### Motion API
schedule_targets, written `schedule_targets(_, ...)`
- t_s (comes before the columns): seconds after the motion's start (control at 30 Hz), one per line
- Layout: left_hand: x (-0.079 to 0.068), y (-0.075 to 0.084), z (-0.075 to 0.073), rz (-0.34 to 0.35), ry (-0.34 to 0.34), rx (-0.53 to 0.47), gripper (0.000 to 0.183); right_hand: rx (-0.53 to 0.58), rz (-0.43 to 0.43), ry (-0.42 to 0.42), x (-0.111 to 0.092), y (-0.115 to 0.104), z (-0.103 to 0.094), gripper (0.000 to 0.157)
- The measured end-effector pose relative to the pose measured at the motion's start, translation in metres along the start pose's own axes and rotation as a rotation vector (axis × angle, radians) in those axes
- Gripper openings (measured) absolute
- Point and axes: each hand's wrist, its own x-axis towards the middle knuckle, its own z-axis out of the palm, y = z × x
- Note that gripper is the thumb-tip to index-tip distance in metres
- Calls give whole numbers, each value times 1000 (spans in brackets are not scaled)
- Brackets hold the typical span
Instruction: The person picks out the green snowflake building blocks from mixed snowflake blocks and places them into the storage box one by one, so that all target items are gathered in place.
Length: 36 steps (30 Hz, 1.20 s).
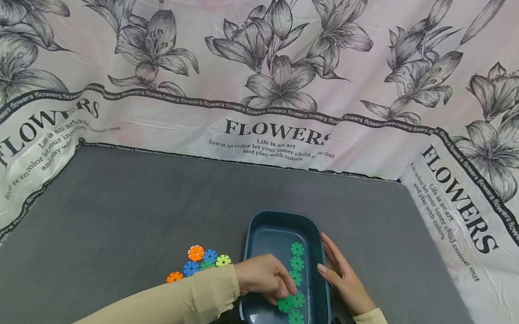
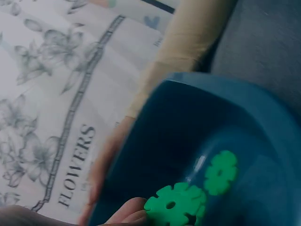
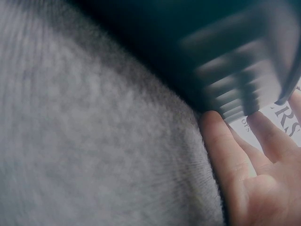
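Trouble could come if my left hand (image 1: 263, 278), fingers curled onto a green gear (image 1: 286, 303) in the blue tray (image 1: 276, 224) near the tabletop's front edge, jolts the row, though my right hand (image 1: 342, 276) lies flat against its wall.

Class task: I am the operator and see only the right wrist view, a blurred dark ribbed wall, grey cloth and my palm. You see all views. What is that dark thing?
Observer: A dark blue tray on a grey table; the right hand lies flat against its right outer wall.
Operator: Is anything inside it?
Observer: Yes, green toy gears in a row along the right side of the floor.
Operator: Where is the other hand?
Observer: The left hand reaches into the tray, its fingertips on a green gear near the front.
Operator: Any pieces outside?
Observer: A small cluster of orange, blue and yellow gears lies on the table left of the tray.
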Motion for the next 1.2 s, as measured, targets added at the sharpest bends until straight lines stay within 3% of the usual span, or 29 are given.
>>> schedule_targets(0.3,2,-2,13,-33,-6,100,16,31,-10,-16,1,1,-1,65)
schedule_targets(0.63,2,-6,18,12,26,175,20,16,-14,-1,1,0,-1,65)
schedule_targets(0.73,-1,-4,17,55,13,231,18,21,-15,-8,1,1,-1,65)
schedule_targets(0.87,-13,9,5,185,1,284,13,26,-15,-7,1,1,-1,65)
schedule_targets(1.03,-50,30,-31,365,120,218,8,8,4,3,2,-1,1,65)
schedule_targets(1.1,-68,28,-47,412,211,210,10,-2,15,5,2,-1,1,65)
schedule_targets(1.2,-85,10,-65,439,371,280,13,-20,27,16,-1,-2,-1,65)
